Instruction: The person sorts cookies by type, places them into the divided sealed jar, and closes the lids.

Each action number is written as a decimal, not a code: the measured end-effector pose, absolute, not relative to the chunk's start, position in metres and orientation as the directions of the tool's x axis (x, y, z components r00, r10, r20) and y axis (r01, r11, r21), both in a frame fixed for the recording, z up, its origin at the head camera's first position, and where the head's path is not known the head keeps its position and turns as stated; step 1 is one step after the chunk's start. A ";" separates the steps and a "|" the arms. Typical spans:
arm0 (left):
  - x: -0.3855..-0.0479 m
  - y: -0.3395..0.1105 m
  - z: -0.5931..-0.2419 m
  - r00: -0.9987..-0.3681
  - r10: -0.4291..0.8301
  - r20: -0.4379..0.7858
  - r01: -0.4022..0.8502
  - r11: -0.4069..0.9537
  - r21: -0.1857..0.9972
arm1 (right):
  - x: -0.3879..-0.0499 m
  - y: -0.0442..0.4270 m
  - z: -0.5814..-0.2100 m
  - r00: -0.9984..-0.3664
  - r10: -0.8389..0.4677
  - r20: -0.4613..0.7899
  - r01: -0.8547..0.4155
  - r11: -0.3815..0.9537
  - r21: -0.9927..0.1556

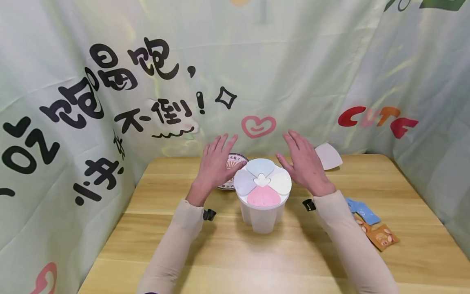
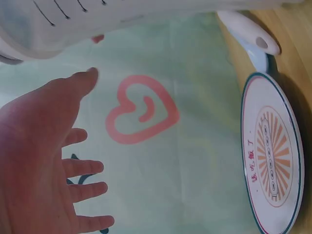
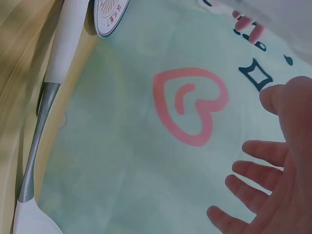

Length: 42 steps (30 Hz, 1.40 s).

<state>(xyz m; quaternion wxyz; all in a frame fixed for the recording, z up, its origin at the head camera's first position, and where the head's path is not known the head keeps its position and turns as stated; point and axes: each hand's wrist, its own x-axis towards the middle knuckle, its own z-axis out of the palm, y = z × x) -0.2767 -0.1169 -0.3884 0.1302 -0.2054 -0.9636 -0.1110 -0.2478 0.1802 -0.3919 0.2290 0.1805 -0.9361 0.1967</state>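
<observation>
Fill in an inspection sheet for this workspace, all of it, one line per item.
Surface: wood-grain table, lit, with shadows under the forearms.
Job's things: white container upright between the hands, petal-patterned lid on top.
Clutter: round plate and white-handled utensil toward the back; blue packets and orange packets at the right.
Grippers: left hand and right hand raised on either side of the container, fingers spread, neither gripping anything.
Cables: nothing seen.
Surroundings: pale green printed fabric behind, with a pink heart.
</observation>
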 end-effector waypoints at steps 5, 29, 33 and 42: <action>-0.262 -0.122 -0.387 -0.851 0.373 0.369 0.478 0.842 0.251 | -0.233 0.185 -0.391 -0.795 -0.275 0.540 -0.485 0.824 -0.293; -0.201 -0.139 -0.404 -0.736 0.591 0.329 0.555 0.248 0.794 | -0.161 0.177 -0.379 -0.463 -0.349 0.815 -0.818 0.521 -0.241; -0.198 -0.138 -0.412 -0.734 0.596 0.327 0.524 0.190 0.830 | -0.152 0.173 -0.381 -0.487 -0.389 0.782 -0.818 0.517 -0.252; -0.196 -0.133 -0.429 -0.738 0.572 0.358 0.500 0.107 0.859 | -0.139 0.162 -0.388 -0.476 -0.432 0.766 -0.825 0.522 -0.218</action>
